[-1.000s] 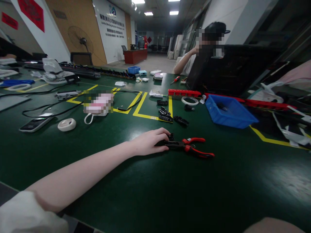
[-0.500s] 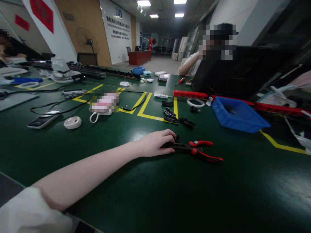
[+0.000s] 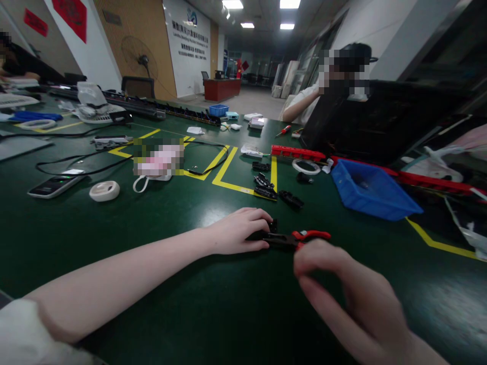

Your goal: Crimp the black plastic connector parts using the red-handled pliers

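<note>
My left hand (image 3: 243, 230) rests on the table with its fingers curled over a small black part (image 3: 274, 225), mostly covered by the fingers. The jaws of red-handled pliers (image 3: 279, 240) lie against the thumb and fingers of that hand. My right hand (image 3: 353, 289), slightly blurred, hovers at the plier handles, thumb and forefinger bent with a gap between them. It hides the lower handle; the upper red handle (image 3: 314, 234) stays visible. Beyond the pliers lie several black plastic pieces (image 3: 291, 198).
A blue bin (image 3: 375, 205) stands at the right, beside a red strip (image 3: 297, 152) and a white ring (image 3: 305, 167). On the left are a phone (image 3: 57, 183), a white oval object (image 3: 104, 191) and a black cable (image 3: 91, 172). Another person (image 3: 304, 101) sits across the green table (image 3: 213, 314).
My right hand has come into view from the lower right and reached the plier handles. My left hand keeps its place over the black part. The view has shifted slightly.
</note>
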Available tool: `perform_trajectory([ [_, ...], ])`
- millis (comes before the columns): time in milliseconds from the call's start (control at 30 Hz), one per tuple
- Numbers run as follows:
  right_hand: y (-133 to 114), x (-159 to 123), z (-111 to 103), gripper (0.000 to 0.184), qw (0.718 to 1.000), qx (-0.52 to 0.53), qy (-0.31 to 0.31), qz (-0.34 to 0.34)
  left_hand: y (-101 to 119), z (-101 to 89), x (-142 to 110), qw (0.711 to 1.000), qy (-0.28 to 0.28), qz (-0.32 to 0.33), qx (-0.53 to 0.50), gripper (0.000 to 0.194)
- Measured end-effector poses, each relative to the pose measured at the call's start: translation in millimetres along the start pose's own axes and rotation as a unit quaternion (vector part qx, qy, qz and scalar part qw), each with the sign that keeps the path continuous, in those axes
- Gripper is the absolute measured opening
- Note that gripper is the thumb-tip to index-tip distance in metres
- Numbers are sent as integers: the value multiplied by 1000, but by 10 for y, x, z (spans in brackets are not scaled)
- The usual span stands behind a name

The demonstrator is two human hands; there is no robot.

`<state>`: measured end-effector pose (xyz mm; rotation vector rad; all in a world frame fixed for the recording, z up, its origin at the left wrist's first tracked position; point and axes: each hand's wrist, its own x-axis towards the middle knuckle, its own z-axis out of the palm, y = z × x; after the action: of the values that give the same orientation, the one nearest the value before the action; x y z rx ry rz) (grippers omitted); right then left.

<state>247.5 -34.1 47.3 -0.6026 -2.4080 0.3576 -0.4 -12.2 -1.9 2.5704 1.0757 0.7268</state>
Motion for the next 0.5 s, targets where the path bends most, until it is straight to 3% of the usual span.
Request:
perform_trajectory([
  [67,385,39,-22,27,997,-68,-36,9,0,3,2,1000,6,2,15,18],
  [167,907,-50,-38,62,982,-166,-78,42,3,-5,2,1000,6,-3,14,18],
  [233,1092,-125,-30,61,977,-175,-108,64,4,-18,0,1000,7,-6,4,17],
  [500,1024,-136,-6,50,972,-199,-118,39,-2,-34,-5,998,-10,-31,-63,25],
])
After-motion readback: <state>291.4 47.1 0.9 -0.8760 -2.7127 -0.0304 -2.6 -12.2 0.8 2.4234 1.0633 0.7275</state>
